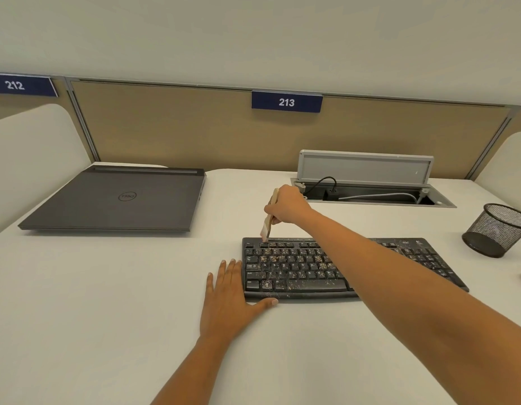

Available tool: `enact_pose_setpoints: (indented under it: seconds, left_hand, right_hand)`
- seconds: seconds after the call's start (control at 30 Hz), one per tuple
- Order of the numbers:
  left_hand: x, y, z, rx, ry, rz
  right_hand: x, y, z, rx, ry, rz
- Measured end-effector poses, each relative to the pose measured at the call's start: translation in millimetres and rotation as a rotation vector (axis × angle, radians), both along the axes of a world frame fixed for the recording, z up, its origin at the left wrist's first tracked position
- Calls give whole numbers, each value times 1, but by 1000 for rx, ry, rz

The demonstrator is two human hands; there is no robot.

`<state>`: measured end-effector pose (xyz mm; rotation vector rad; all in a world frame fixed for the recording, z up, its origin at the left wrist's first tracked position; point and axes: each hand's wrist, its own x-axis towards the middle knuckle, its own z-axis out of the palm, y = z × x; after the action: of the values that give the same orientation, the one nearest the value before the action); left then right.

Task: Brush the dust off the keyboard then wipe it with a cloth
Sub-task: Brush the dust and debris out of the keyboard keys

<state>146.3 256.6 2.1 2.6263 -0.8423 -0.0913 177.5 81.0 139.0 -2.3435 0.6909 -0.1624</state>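
At keyboard (294,276) far edge, brush (267,225)

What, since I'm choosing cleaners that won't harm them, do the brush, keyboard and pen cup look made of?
Brush: the handle is pale tan and matt, so likely bare wood; the bristles are too blurred to judge.
Keyboard: black matt plastic by its moulded keys, speckled with dust.
Pen cup: black mesh, apparently metal wire; the weave is see-through.
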Motion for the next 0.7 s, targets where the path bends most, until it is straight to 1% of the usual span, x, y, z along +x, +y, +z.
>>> enact_pose_setpoints:
  seconds: [0.13,0.3,0.5,0.6,0.7]
  left_hand:
    - [1,0,-2,2,-6,-8]
    - [1,0,-2,3,-6,-5]
    - [2,0,-2,11,-14,-10]
    - [2,0,-2,11,-15,-6]
    - [1,0,-1,7,-13,-4]
  right_hand:
    - [2,4,-2,-35,-53,-35]
    - [0,5,-5,-87,27,28]
    - [1,-3,0,-21,-9,77]
    - [-5,-8,-1,-49,59,122]
    - [-13,-16,6,-136,141,142]
